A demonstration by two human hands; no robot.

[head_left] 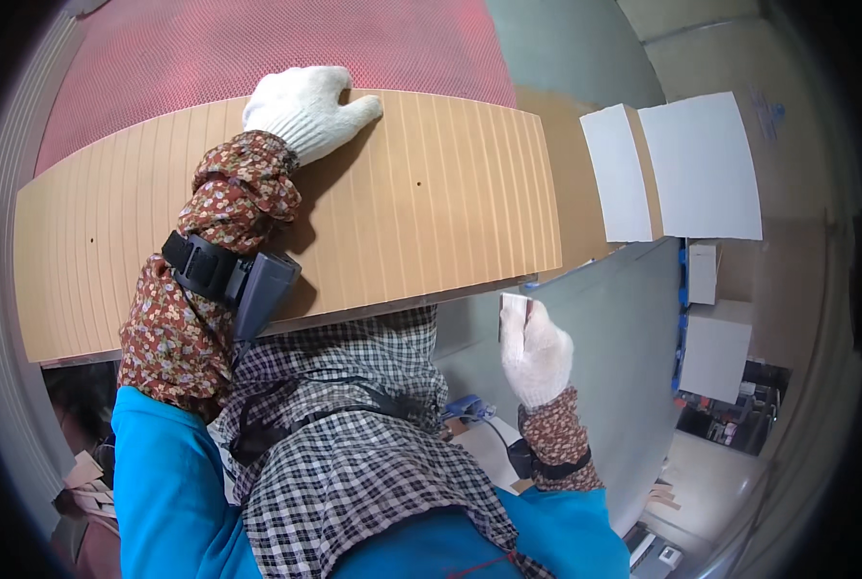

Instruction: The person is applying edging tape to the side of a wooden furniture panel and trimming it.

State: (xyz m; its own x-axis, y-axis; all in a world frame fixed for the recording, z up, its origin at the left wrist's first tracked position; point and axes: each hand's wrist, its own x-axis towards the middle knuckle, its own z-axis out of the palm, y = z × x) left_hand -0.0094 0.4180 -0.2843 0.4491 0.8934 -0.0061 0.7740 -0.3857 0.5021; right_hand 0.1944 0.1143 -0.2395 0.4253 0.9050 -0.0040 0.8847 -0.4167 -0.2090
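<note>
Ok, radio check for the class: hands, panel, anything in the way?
Left hand at far edge of striped panel. Right hand pinching small block beside near edge. Left sleeve covering part of panel.

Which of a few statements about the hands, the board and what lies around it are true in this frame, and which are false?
1. The left hand is at the far edge of the board. True.
2. The right hand is empty. False: it holds a small piece.
3. Red mesh shows beyond the board. True.
4. The board's top face is a single plain shade. False: it is striped.
5. Two white panels are to the right of the board. True.
6. Both hands press on the board. False: only the left does; the right is off it.
</note>
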